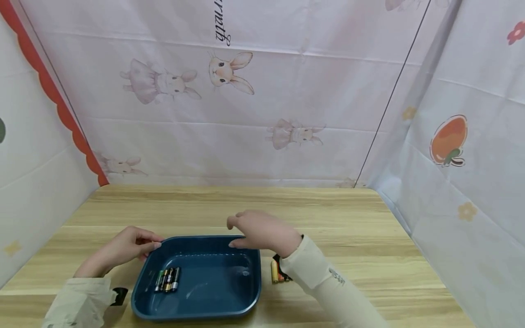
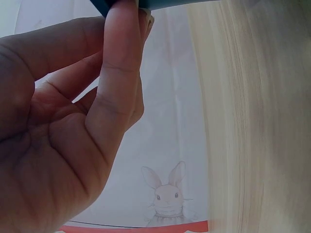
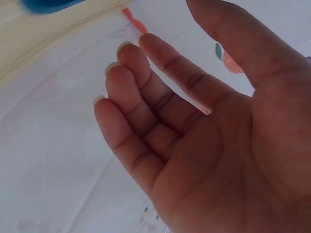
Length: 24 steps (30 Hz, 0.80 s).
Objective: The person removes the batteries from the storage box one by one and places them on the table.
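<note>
A dark blue rectangular plastic tray (image 1: pixel 205 314) sits on the table toward the front. At its back left corner my left hand (image 1: pixel 129 248) pinches the rim between thumb and fingers; the left wrist view shows the fingertips at the tray's edge (image 2: pixel 167 6). My right hand (image 1: pixel 264 231) is over the tray's back right corner, fingers loosely bent and palm bare in the right wrist view. Inside the tray, several batteries (image 1: pixel 167 279) lie side by side near the left wall. More batteries (image 1: pixel 275 272) lie right of the tray, partly hidden by the right cuff.
The wooden table (image 1: pixel 328 209) meets a fabric backdrop (image 1: pixel 246 150) with printed rabbits at its far edge. Fabric walls also rise on the left and the right (image 1: pixel 451 191).
</note>
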### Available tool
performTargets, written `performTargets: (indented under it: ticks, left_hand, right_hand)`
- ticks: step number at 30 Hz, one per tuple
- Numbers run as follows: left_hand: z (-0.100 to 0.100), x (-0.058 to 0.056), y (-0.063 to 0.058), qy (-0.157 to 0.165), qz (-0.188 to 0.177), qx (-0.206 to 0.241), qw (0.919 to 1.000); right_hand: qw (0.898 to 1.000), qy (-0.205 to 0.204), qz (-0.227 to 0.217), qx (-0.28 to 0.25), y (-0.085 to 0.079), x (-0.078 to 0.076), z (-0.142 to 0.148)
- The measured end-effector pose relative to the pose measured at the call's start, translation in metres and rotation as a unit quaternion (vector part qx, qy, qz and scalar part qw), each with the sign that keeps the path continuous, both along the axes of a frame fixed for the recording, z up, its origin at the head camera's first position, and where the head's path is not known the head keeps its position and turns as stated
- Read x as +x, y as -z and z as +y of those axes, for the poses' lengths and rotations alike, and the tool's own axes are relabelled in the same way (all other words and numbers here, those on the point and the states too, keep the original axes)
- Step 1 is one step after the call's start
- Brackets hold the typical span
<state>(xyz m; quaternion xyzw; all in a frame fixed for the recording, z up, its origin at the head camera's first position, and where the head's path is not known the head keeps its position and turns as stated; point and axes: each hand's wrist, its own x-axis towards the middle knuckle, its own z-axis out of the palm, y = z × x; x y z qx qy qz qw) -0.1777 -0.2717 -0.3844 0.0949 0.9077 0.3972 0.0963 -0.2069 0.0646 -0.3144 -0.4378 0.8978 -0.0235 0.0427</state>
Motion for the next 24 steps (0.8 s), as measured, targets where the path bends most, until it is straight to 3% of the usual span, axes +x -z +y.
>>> performTargets:
  ticks: [8, 14, 18, 24]
  left_hand:
    - [-0.001, -0.001, 0.001, 0.005, -0.002, -0.001, 1.0000]
    - [-0.002, -0.001, 0.000, 0.016, -0.006, 0.009, 0.9998]
    - [-0.002, -0.001, 0.000, 0.018, -0.005, 0.013, 0.9998]
    - [-0.003, -0.001, 0.000, 0.023, -0.002, 0.013, 0.9996]
  right_hand:
    - [0.999, -0.044, 0.008, 0.021, 0.002, 0.009, -0.043]
    - [0.996, -0.070, -0.017, 0.049, 0.008, 0.018, -0.077]
    - [0.994, -0.073, -0.034, 0.079, 0.019, 0.017, -0.097]
    - [0.987, -0.077, -0.024, 0.136, 0.039, 0.016, -0.124]
